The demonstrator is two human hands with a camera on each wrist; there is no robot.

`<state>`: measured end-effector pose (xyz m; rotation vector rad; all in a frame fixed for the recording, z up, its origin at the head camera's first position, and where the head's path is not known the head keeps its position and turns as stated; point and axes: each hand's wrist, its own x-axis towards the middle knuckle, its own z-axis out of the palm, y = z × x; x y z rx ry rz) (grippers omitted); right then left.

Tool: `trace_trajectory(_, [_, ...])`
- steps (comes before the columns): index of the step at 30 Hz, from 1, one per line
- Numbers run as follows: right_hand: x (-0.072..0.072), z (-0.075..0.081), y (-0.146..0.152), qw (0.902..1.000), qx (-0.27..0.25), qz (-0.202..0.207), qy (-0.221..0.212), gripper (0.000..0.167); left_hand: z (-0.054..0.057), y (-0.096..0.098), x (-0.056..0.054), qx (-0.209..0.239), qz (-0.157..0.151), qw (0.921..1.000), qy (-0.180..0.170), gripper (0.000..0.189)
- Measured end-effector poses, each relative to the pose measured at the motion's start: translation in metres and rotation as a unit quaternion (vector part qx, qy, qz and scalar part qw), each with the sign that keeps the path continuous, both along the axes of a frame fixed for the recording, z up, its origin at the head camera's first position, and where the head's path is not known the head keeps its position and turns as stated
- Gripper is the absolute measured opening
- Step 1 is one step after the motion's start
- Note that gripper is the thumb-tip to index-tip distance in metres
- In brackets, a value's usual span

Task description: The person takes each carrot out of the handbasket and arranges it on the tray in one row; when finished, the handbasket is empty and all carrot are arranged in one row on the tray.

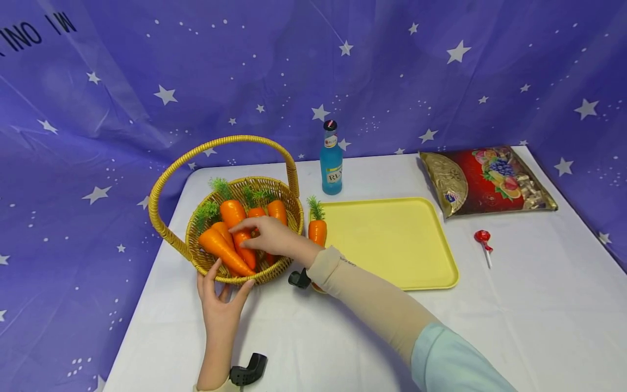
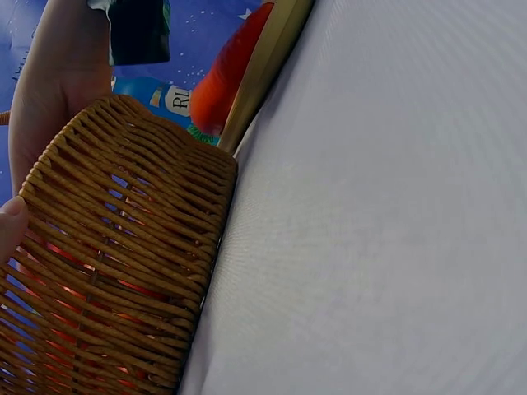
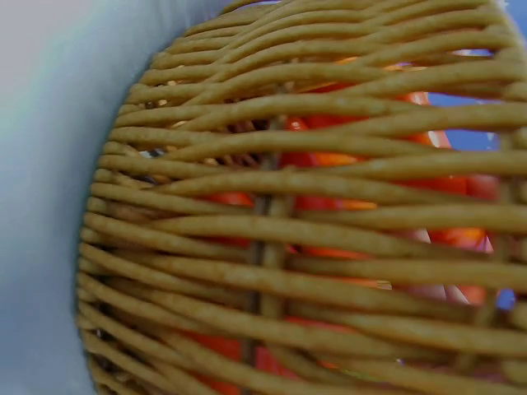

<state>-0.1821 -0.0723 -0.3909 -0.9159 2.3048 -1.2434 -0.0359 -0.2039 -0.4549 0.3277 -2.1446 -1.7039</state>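
A wicker basket (image 1: 294,185) with a tall arched handle holds several orange carrots with green tops; some of them (image 2: 123,280) show through the weave in the left wrist view. My left hand (image 1: 217,305) grips the near rim, fingers and thumb spread along it. In the left wrist view the thumb (image 2: 11,226) lies against the wicker. My right hand (image 1: 269,234) reaches over the rim and pinches a carrot (image 1: 245,251) in the middle of the pile, thumb and fingers at its sides. The basket wall (image 3: 280,222) hides most of that hand in the right wrist view.
Right of the basket is a yellow tray (image 1: 387,245), with one carrot (image 1: 317,231) along its left side, partly behind the right wrist. A blue bottle (image 1: 332,169) stands behind. Farther right lie a red and gold candy bag (image 1: 490,182) and a red lollipop (image 1: 483,237).
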Motion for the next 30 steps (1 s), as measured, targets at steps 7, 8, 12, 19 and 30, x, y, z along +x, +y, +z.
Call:
trace_trajectory(7, [0.001,0.012,0.018,0.9972,-0.07,-0.008,0.026,0.035,-0.002,-0.001,0.0,0.0,-0.002,1.0,-0.003,0.079])
trace_trajectory(8, [0.001,0.014,0.021,0.9965,-0.078,-0.009,0.028,0.035,-0.002,0.0,0.0,0.0,-0.002,1.0,-0.002,0.079])
trace_trajectory(12, [0.005,0.023,0.036,0.9945,-0.098,-0.022,0.029,0.036,-0.001,0.001,0.0,0.002,-0.001,1.0,-0.002,0.078])
trace_trajectory(19, [0.021,0.026,0.067,0.9911,-0.127,-0.038,0.008,0.036,0.001,0.002,0.0,0.001,0.003,1.0,0.001,0.076])
trace_trajectory(30, [0.048,0.008,0.126,0.9817,-0.156,-0.089,-0.064,0.037,0.003,0.003,0.0,0.007,0.004,0.9999,-0.007,0.075])
